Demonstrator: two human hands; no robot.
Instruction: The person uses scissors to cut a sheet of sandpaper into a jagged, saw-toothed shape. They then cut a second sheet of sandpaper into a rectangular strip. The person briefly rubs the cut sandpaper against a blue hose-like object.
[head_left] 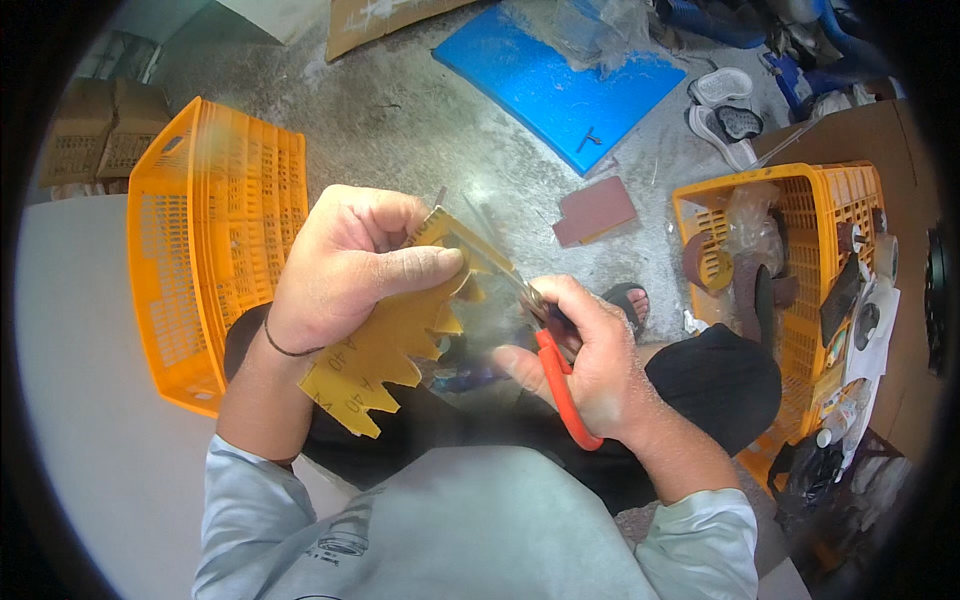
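My left hand [350, 255] pinches a yellow-backed sheet of sandpaper [375, 350] between thumb and fingers. One long edge of the sheet is cut into jagged teeth, and its lower end hangs below my wrist. My right hand [600, 365] is closed round the red handles of a pair of scissors [562, 390], its thumb partly lifted along them. The blades point up and left, spread at the sheet's upper end, close to my left thumb. Whether they touch the paper is hard to tell.
Stacked orange plastic crates [215, 200] stand at the left. An orange crate [780, 180] on the right holds sandpaper rolls and plastic. Reddish-brown sandpaper pieces [597, 210] and a dusty blue board [570, 95] lie on the floor, with sandals [722, 115] beyond.
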